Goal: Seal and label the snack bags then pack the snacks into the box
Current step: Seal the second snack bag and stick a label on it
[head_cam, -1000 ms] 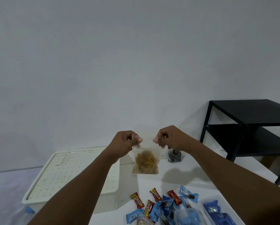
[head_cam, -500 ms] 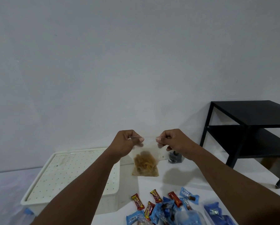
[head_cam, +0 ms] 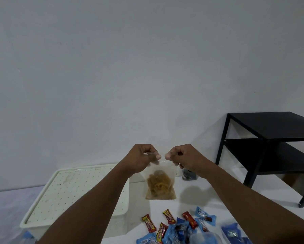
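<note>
Early on, seemingly mid-seal: pinching the top edge of the clear snack bag with left hand and right hand, aloft over the tabletop; yet to label, then pack the loose wrapped snacks into the lidded box.

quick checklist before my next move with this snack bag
1. Snack bag hangs upright, contents at the bottom: ok.
2. Left hand pinches its top edge: ok.
3. Right hand pinches its top edge: ok.
4. Seal shut between the hands: cannot tell.
5. White box open for packing: not ok, perforated lid is on.
</note>
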`<move>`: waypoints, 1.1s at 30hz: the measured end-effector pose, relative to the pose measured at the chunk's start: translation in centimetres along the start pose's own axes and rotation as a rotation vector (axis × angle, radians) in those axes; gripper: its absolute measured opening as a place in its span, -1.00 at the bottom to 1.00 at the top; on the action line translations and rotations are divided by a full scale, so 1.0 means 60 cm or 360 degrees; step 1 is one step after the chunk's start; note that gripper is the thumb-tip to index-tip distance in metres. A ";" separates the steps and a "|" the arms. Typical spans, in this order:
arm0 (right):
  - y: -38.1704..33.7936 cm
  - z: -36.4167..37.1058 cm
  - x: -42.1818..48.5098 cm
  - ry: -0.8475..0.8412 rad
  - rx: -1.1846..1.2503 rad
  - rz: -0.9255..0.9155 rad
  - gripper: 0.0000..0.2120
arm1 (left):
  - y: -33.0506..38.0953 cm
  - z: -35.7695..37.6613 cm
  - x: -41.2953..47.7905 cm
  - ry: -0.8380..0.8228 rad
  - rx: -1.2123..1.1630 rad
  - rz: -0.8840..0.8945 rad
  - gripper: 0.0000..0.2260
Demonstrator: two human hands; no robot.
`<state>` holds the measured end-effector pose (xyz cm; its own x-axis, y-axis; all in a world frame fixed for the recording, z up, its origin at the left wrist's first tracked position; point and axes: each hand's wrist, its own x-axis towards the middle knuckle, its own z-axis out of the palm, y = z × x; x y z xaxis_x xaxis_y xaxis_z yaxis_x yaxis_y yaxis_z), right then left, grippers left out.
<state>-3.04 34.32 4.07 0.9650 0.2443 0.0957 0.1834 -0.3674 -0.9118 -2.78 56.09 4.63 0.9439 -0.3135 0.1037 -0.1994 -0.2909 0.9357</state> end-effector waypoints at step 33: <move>-0.007 -0.009 0.013 0.0638 0.0232 0.0313 -0.70 | -0.003 -0.005 -0.001 0.0455 -0.0342 0.0036 -0.80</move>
<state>-2.29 34.21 4.76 0.9804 -0.1937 0.0360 -0.0107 -0.2350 -0.9719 -2.70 56.43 4.54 0.9814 -0.0435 0.1869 -0.1899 -0.0805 0.9785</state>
